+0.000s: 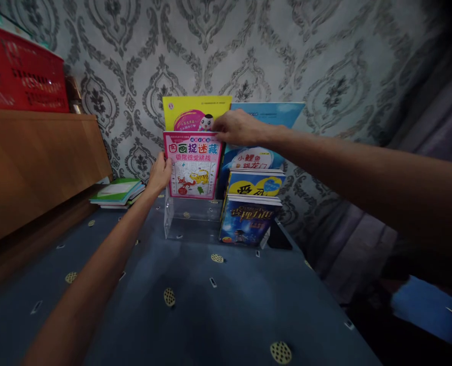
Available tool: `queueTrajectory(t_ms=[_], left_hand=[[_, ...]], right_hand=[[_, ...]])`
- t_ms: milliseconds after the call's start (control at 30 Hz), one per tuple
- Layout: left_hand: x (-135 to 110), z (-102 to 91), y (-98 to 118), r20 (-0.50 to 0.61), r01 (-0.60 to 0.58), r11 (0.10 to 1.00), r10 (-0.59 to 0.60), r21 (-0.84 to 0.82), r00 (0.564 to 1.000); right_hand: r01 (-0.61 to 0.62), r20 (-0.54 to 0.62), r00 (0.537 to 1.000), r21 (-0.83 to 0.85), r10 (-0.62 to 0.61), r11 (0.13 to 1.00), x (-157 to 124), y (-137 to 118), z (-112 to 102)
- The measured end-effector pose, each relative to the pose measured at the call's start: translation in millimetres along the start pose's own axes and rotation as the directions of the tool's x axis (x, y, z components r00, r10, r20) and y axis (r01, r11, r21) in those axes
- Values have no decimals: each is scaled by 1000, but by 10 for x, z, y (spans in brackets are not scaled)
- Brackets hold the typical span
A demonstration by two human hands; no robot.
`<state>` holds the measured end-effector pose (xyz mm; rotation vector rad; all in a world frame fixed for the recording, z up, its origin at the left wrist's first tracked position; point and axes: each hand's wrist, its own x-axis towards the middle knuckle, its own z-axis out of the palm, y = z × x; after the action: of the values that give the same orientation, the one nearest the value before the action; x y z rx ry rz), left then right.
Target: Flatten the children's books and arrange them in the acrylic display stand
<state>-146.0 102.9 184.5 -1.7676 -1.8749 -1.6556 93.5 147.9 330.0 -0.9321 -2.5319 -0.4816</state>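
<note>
A pink picture book stands upright in a clear acrylic book rack, in front of a taller yellow book. Fingers of my left hand are closed on its left edge. My right hand pinches its upper right corner from above. Right of it, a large blue book leans in the back, partly behind my right forearm. In front of that stand a blue and yellow book and a dark blue book in lower tiers. The pink book's lower edge sits by the rack's step.
The rack stands on a dark blue patterned cloth against a wallpapered wall. At left are a wooden cabinet, a red basket on top and a stack of books. A dark flat object lies right of the rack.
</note>
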Motion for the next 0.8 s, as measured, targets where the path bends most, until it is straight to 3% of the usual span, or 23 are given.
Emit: queueTrajectory(t_ms=[500, 800], left_hand=[[-52, 6, -22, 14, -7, 1000, 7, -30, 1000], [-28, 74, -131, -23, -65, 993, 63, -97, 998]], right_hand=[[-63, -49, 997, 18, 63, 998, -110, -60, 37], [56, -120, 991, 20, -54, 998, -114, 56, 121]])
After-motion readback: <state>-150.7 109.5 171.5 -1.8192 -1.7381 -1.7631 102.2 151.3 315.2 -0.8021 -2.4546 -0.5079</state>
